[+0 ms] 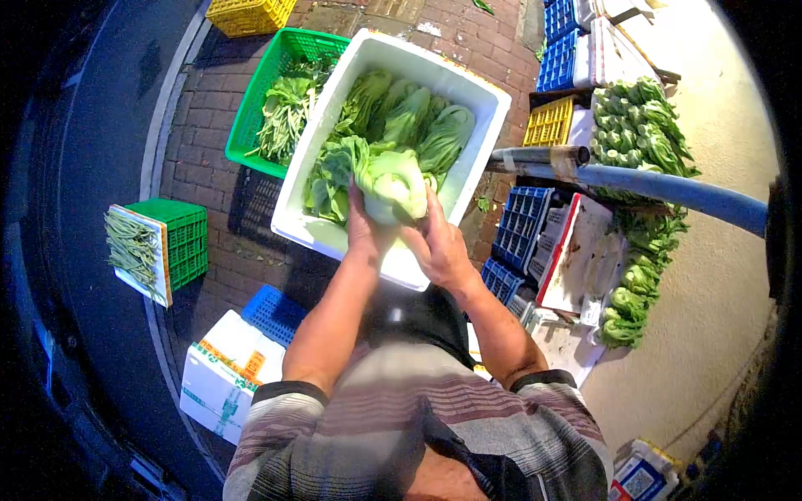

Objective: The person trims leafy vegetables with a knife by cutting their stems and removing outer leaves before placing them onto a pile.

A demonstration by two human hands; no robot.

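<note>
From here I see pale green and deeper green on the leafy head point(393, 185), which shows against the white of the foam box point(292, 200), beside a bright green basket point(242, 125) and near crates in yellow point(548, 123) and blue point(524, 219). The shirt point(376, 401) is striped in grey, off-white and maroon, with dark cuffs. Down by the wall, a white box point(647, 478) seems to carry blue and red print, though it blurs at the edge.
</note>
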